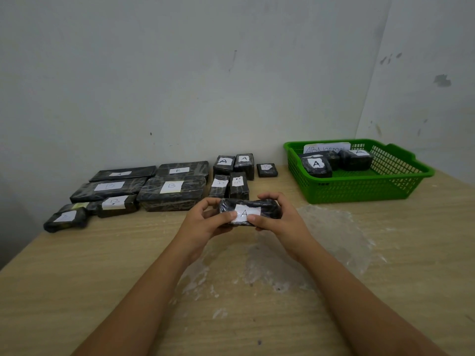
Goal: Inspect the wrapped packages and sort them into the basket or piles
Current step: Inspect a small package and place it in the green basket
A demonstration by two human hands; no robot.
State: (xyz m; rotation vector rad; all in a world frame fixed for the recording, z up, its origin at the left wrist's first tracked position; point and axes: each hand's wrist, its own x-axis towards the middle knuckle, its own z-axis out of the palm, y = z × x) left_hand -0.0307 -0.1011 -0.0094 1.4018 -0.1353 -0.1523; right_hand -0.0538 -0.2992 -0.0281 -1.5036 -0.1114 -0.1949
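Observation:
A small black wrapped package (267,207) with a white label marked A is held above the table's middle. My left hand (205,219) grips its left end and my right hand (280,219) grips its right end, thumbs on the label. A green plastic basket (359,187) stands at the back right, with a paper sign reading ABNormal and three black packages in it, two showing A labels (316,164). Several black packages with A and B labels lie in piles along the back left (171,187) and back centre (223,163).
The wooden table (102,265) meets a white wall at the back and another wall on the right. A sheet of clear plastic film (334,232) lies crumpled on the table under and right of my hands. The table's left edge drops off near the leftmost package (65,219).

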